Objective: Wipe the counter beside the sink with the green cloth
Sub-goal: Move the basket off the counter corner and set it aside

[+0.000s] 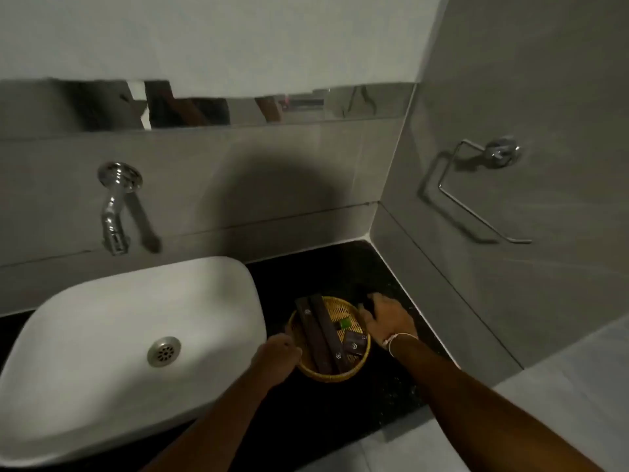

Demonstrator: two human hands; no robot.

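The black counter (340,420) runs right of the white sink (238,284). On it stands a round woven basket (326,378) holding dark packets. My left hand (277,359) grips the basket's left rim. My right hand (388,318) rests just past the basket's right rim, with its fingers pressing down on a dark bunched cloth (362,294) that lies on the counter. In this dim light the cloth's green is hard to make out. Most of the cloth is hidden under my hand.
A chrome spout (114,212) juts from the tiled wall above the sink. A chrome towel ring (476,195) hangs on the right wall, which closes off the counter. A mirror strip (204,107) runs along the back wall.
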